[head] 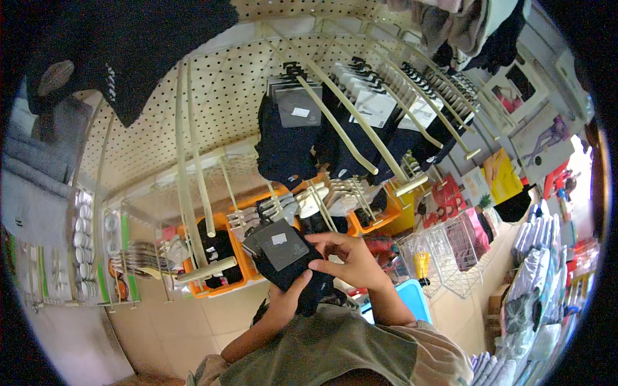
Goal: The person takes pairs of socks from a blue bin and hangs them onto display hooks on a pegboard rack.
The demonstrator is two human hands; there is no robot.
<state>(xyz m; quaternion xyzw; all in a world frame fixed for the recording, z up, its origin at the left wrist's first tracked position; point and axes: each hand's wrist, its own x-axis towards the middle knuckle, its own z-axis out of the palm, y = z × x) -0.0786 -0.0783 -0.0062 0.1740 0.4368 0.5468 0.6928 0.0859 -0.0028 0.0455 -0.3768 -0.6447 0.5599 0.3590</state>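
A bundle of black socks [314,295] with dark grey header cards [284,248] is held up in front of my body. The top card bears a small white sticker, and black hangers stick out at its upper end. My left hand [288,301] grips the bundle from below, its thumb on the dark fabric and its other fingers hidden underneath. At the right edge, my right hand [355,260] has thumb and index fingertips on the socks; its remaining fingers are partly hidden. Above hang similar black socks with grey cards [299,108] on a display hook [338,125].
Long metal hooks [198,164] jut toward me from a perforated panel [222,91]. Orange baskets [244,251] with goods sit lower down. A wire basket [444,255] and a blue container [415,296] are at right. Stacked bagged goods [536,270] line the far right.
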